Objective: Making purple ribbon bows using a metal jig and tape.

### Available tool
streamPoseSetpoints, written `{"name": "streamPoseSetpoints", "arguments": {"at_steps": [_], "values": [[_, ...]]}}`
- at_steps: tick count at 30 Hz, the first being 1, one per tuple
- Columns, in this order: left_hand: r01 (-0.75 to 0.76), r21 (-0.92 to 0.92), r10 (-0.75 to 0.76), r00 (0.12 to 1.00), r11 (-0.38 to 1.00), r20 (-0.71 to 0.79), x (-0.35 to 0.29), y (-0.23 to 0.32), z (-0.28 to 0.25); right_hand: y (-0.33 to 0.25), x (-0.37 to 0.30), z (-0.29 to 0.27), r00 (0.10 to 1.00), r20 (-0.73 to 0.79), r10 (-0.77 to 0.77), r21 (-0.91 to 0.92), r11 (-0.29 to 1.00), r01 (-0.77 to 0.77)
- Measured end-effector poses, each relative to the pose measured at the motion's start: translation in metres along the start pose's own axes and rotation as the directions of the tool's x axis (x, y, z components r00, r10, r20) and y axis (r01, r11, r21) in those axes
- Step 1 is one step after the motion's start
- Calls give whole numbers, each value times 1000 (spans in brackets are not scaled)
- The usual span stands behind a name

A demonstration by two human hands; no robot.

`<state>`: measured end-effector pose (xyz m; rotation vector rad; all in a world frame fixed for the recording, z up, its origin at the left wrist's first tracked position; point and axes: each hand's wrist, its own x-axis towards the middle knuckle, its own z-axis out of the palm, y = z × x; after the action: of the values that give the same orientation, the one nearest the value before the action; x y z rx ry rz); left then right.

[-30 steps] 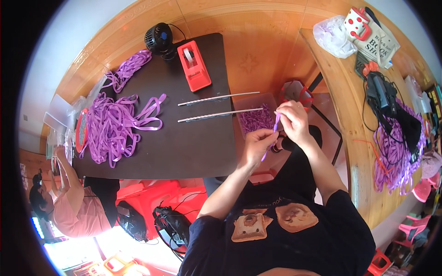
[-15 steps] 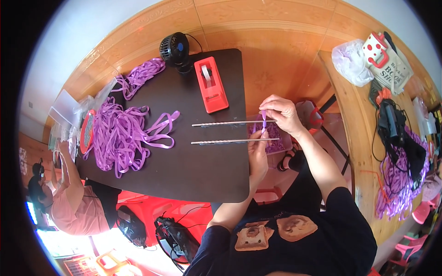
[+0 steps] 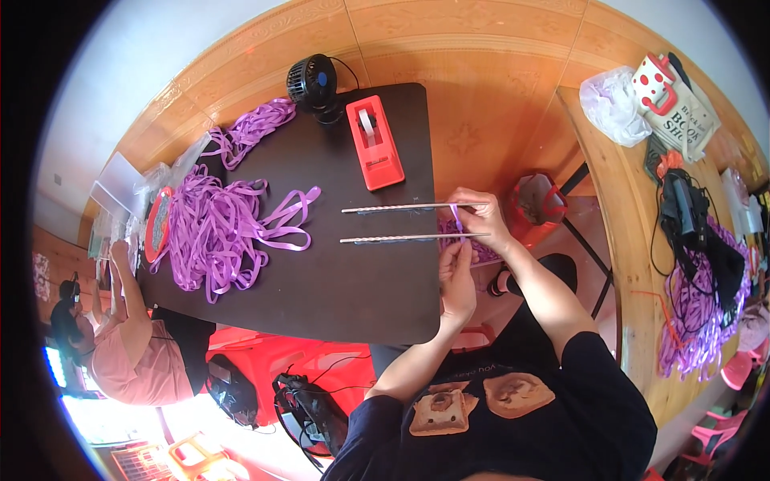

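Note:
Two thin twisted metal rods, a far one (image 3: 393, 208) and a near one (image 3: 385, 239), lie parallel on the dark table (image 3: 321, 297) and jut past its right edge. A purple ribbon (image 3: 458, 220) runs between them near their right ends. My right hand (image 3: 483, 218) is closed at the end of the far rod, fingertips on the ribbon. Just below the near rod, my left hand (image 3: 458, 284) pinches the ribbon between thumb and finger. Its exact path behind my fingers is hidden.
A large heap of purple ribbon (image 3: 212, 232) covers the table's left. Behind the rods stand a red tape dispenser (image 3: 375, 144) and a small black fan (image 3: 313, 84). At right are a red bin (image 3: 537, 200) and a wooden table (image 3: 609, 184). Another person (image 3: 136, 353) sits at left.
My right hand has come down from above the far rod to its end, with the ribbon. My left hand stays below the near rod, and the view has shifted slightly.

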<state>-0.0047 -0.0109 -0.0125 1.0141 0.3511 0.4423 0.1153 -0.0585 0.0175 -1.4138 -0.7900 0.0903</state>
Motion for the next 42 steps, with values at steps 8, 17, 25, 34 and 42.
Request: {"name": "streamPoseSetpoints", "arguments": {"at_steps": [8,17,25,34,42], "values": [[80,4,-80,995,997,64,-30,4,-4,32,-54,6,935,-160,316,69,948,-309],[219,117,-243,934,969,262,-78,18,-57,82,-139,32,881,-112,461,261,869,-421],[229,238,-295,910,944,293,-84,7,-92,105,-191,41,869,-46,492,75,870,-488],[160,504,-298,932,849,205,-71,-14,-115,40,-224,63,601,140,787,146,584,-799],[406,343,-526,733,847,432,-71,-6,-134,31,-234,48,538,304,787,261,474,-841]]}}
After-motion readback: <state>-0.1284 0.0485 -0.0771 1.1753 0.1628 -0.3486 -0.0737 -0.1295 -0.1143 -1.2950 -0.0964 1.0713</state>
